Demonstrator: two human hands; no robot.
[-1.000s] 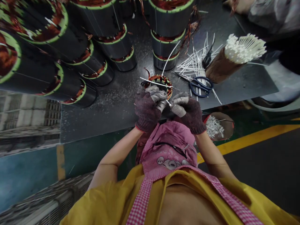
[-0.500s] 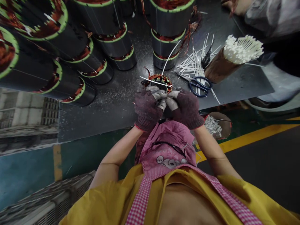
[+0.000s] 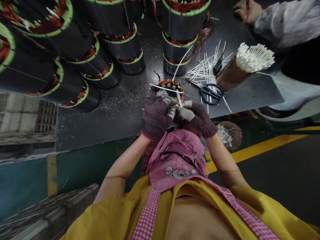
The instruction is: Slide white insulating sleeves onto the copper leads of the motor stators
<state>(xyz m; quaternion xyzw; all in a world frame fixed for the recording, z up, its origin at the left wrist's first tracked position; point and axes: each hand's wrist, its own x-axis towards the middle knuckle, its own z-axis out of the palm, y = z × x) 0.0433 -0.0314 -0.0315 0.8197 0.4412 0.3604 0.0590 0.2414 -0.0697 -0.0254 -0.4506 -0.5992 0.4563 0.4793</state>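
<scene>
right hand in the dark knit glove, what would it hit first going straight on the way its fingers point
Likely the short white plastic strip at the near rim of the copper-wound ring, then the gloved left hand; depth is unclear.

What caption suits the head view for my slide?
Gloved left hand on a copper-wound ring, gloved right hand by a white strip, scissors and more strips nearby.

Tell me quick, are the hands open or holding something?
Left hand: closed on the copper-wound ring.
Right hand: curled beside a white tie; can't tell whether it's pinching it.
</scene>
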